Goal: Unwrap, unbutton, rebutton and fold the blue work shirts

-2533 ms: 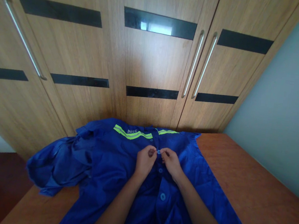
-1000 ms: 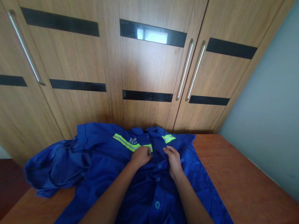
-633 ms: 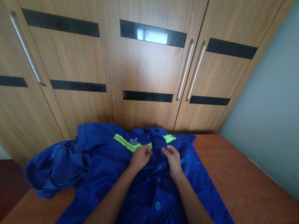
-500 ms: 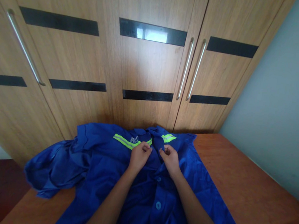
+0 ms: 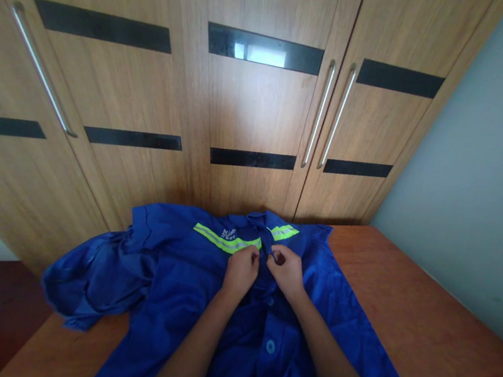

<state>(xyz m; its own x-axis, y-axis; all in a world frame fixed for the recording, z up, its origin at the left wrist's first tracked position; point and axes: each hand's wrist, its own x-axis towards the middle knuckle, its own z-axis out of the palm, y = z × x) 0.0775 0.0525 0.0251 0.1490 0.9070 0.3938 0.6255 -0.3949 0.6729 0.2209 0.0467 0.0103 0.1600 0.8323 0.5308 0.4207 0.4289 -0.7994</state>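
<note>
Right hand [image 5: 285,273]: thumb and index finger pinch the front edge of the blue work jacket [image 5: 184,278]. Left hand [image 5: 241,269]: fingers curled closed at the opposite edge; grip on fabric cannot be told. Jacket: yellow-green reflective strips [image 5: 226,240], round button [image 5: 270,346]; spread on reddish-brown wood-grain tabletop [image 5: 407,308]. Behind: wood-grain wardrobe [image 5: 257,109], metal bar handles [image 5: 318,114], black inset panels [image 5: 255,159]. At right: pale wall [image 5: 479,181].

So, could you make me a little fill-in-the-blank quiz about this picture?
1. The shirt on the table is coloured ____.
2. Its white lettering is closer to the ____ hand than to the right hand.
3. The grey wall beside the cupboard is on the picture's ____ side.

Missing words: blue; left; right.
</note>
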